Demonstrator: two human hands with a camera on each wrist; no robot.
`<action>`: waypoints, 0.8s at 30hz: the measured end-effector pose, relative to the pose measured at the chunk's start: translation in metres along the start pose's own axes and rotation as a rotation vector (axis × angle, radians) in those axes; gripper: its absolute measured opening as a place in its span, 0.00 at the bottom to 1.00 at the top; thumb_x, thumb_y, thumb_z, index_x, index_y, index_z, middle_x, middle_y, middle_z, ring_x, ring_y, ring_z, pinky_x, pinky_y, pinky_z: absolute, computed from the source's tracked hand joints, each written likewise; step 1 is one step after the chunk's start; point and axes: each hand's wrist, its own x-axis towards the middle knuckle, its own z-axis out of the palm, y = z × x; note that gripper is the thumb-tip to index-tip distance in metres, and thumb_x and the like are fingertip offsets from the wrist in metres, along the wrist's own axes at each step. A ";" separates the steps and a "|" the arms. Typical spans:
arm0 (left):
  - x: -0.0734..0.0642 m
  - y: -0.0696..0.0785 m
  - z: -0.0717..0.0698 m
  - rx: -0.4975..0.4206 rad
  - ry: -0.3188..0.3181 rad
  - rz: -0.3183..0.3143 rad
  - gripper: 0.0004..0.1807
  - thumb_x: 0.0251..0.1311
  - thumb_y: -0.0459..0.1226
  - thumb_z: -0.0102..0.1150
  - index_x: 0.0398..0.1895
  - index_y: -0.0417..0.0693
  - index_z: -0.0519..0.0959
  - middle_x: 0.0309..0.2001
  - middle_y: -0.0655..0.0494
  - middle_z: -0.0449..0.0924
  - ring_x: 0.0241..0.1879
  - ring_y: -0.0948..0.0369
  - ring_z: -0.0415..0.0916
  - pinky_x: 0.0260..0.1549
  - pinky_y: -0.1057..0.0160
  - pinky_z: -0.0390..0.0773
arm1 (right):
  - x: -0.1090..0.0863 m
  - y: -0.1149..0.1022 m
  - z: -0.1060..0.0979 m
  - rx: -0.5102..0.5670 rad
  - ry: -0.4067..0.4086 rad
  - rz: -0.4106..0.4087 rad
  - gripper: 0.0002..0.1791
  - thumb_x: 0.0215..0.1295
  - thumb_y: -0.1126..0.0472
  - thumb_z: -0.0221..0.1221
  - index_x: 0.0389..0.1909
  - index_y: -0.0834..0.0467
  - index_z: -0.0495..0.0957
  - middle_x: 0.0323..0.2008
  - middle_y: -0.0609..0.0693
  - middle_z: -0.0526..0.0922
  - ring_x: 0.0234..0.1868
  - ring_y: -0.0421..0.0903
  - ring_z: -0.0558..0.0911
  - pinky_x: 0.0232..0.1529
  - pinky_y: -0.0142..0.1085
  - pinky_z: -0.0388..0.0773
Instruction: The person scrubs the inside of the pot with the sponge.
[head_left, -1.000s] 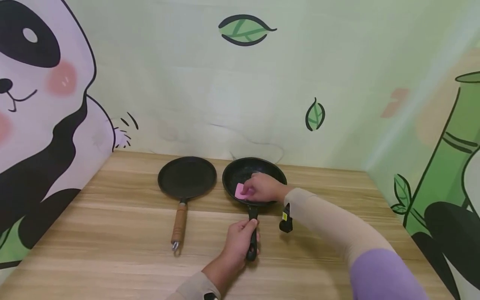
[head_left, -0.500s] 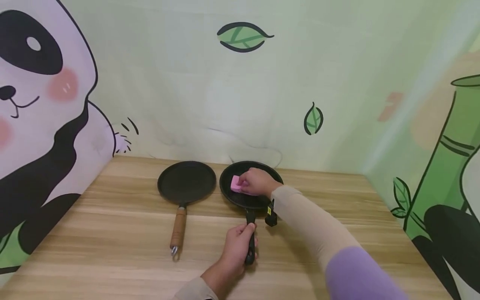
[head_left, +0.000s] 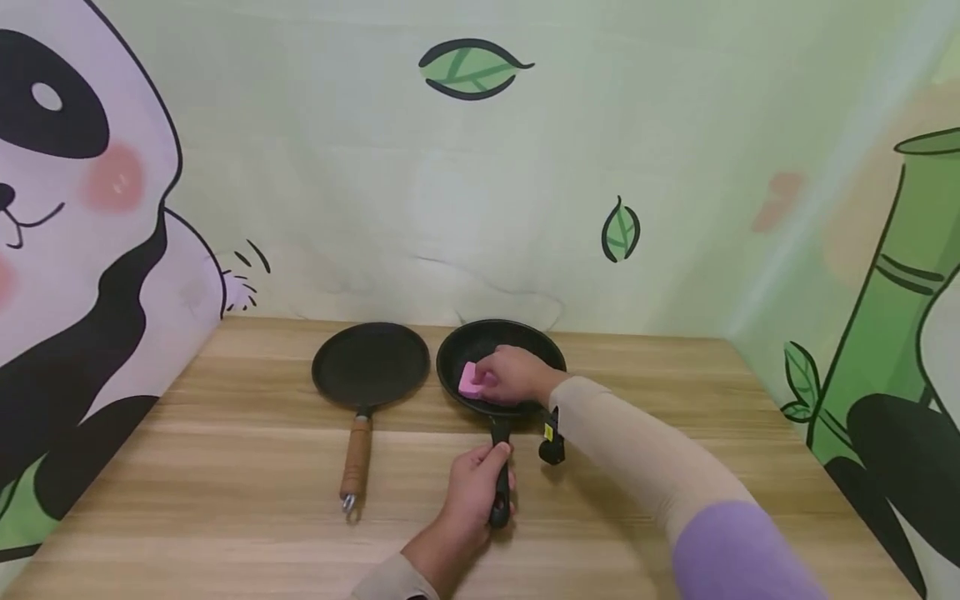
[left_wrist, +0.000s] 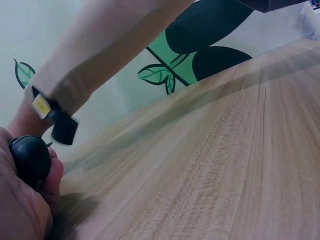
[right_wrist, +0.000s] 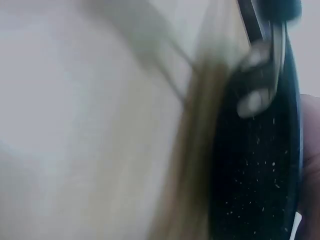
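Observation:
A black frying pan (head_left: 461,350) stands near the back of the wooden table. My left hand (head_left: 472,492) grips its black handle (head_left: 501,475), thumb on top; in the left wrist view the handle's rounded end (left_wrist: 31,157) shows between palm and fingers. Inside the pan, my right hand (head_left: 513,373) pinches a pink sponge (head_left: 470,382) against the left part of the pan's inner surface. The right wrist view is blurred and shows the pan's dark outer side (right_wrist: 255,175), flecked with pale specks, with part of the right hand (right_wrist: 310,155) beyond the rim.
Left of the frying pan lies a flat black griddle pan (head_left: 371,364) with a wooden handle (head_left: 357,458) pointing toward me. The wooden table (head_left: 247,467) meets a green wall (head_left: 337,167) printed with a panda and leaves, close behind both pans.
My right hand has moved the pink sponge about inside the pan, first left and up, then slightly back down. The left hand keeps its grip on the handle.

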 end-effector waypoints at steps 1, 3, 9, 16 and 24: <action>0.000 0.000 0.000 0.000 0.007 0.004 0.19 0.71 0.40 0.54 0.50 0.29 0.77 0.16 0.57 0.71 0.12 0.63 0.66 0.09 0.65 0.72 | -0.003 -0.003 0.000 0.002 -0.006 -0.024 0.11 0.64 0.51 0.66 0.45 0.47 0.87 0.36 0.42 0.85 0.42 0.44 0.76 0.48 0.39 0.75; -0.001 0.001 -0.001 0.001 0.013 0.001 0.19 0.71 0.39 0.54 0.50 0.28 0.77 0.17 0.56 0.71 0.12 0.63 0.66 0.09 0.65 0.72 | -0.008 -0.006 0.000 -0.005 -0.027 -0.056 0.11 0.64 0.50 0.66 0.45 0.47 0.86 0.37 0.41 0.85 0.42 0.44 0.76 0.48 0.38 0.76; -0.001 0.003 0.000 -0.006 -0.020 -0.003 0.19 0.71 0.39 0.55 0.53 0.28 0.77 0.20 0.55 0.71 0.15 0.64 0.66 0.10 0.66 0.72 | -0.011 0.006 -0.002 -0.061 -0.016 -0.076 0.11 0.65 0.50 0.66 0.46 0.46 0.86 0.40 0.40 0.86 0.42 0.41 0.76 0.49 0.36 0.76; -0.003 0.003 0.002 0.024 -0.013 0.014 0.19 0.71 0.38 0.55 0.51 0.27 0.77 0.19 0.56 0.70 0.16 0.65 0.66 0.10 0.68 0.71 | -0.003 0.036 -0.002 -0.084 0.111 -0.064 0.10 0.67 0.56 0.65 0.47 0.52 0.85 0.45 0.46 0.87 0.46 0.47 0.80 0.54 0.41 0.77; -0.003 0.001 0.001 0.026 0.002 0.022 0.19 0.70 0.39 0.55 0.50 0.27 0.77 0.18 0.56 0.71 0.14 0.65 0.66 0.09 0.67 0.71 | -0.002 0.035 0.001 -0.006 0.105 0.079 0.10 0.66 0.58 0.66 0.46 0.55 0.83 0.41 0.50 0.86 0.45 0.51 0.80 0.55 0.45 0.76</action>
